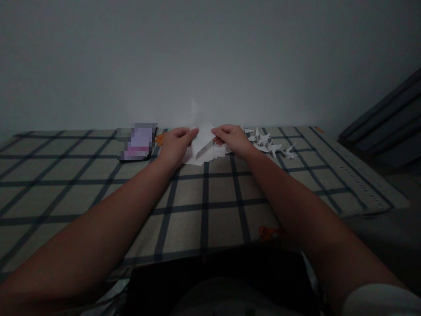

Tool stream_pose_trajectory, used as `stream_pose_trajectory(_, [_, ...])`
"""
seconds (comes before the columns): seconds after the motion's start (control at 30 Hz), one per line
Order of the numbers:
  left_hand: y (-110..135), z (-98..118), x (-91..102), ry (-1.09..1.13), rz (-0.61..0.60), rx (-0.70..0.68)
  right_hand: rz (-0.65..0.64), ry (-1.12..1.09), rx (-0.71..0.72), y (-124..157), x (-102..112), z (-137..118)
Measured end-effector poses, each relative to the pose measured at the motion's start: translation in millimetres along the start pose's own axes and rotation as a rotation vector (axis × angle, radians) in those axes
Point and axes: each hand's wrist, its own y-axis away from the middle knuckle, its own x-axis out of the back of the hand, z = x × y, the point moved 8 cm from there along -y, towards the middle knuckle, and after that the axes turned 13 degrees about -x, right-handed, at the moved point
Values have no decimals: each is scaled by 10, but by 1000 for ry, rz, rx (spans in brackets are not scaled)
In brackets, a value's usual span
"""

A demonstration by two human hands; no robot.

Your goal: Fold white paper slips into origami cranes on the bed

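Far left of centre on checked cloth: dark flat device, blurred, lying flat, just left of left hand

Left hand: fingers closed, thumb and fingertips pinching left edge of folded sheet

Folded sheet: white, partly creased into a wedge, held between both hands at far centre of cloth, over a loose paper stack; touching the stack or just above it, cannot tell in this dim light

Right hand: fingers pressed together, pinching right edge of same sheet

Right of right hand: cluster of small white cranes, lying on cloth, near the hand but apart from it

Judgement on the fold in hand: best done with edges lined up squarely before pressing, both pinches level, crease run from the middle outward with a fingertip, sheet flat against the stack for backing; poor light a risk for skewed alignment

Containers: none seen; stack and cranes loose on cloth, nothing boxed or trayed

Near edge: dark object at lap, contents not discernible
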Motion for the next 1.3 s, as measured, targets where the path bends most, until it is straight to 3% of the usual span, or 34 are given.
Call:
stream_pose_trajectory(0.2, [24, 24, -43, -1, -68, 18, 25, 54, 22, 77, 24, -102])
stream_pose_trajectory(0.4, [126, 71, -215, -7, -249, 53, -110, 21, -6, 163, -160, -114])
stream_pose_trajectory(0.53, [140, 60, -239, 32, -252, 71, -78, -6, -1, 141, -177, -81])
stream_pose_trajectory(0.83, [180, -40, -277, 93, -284, 206, 44, -21, 22, 147, -47, -127])
stream_pose_trajectory(1.03, [199, 0, -308, -14, -372, 169, 150, -139, 62, 106, 188, -157])
stream_pose_trajectory(1.3, [205, -4, -358, 38, -415, 157, 213, -213, 17, 36, 379, -98])
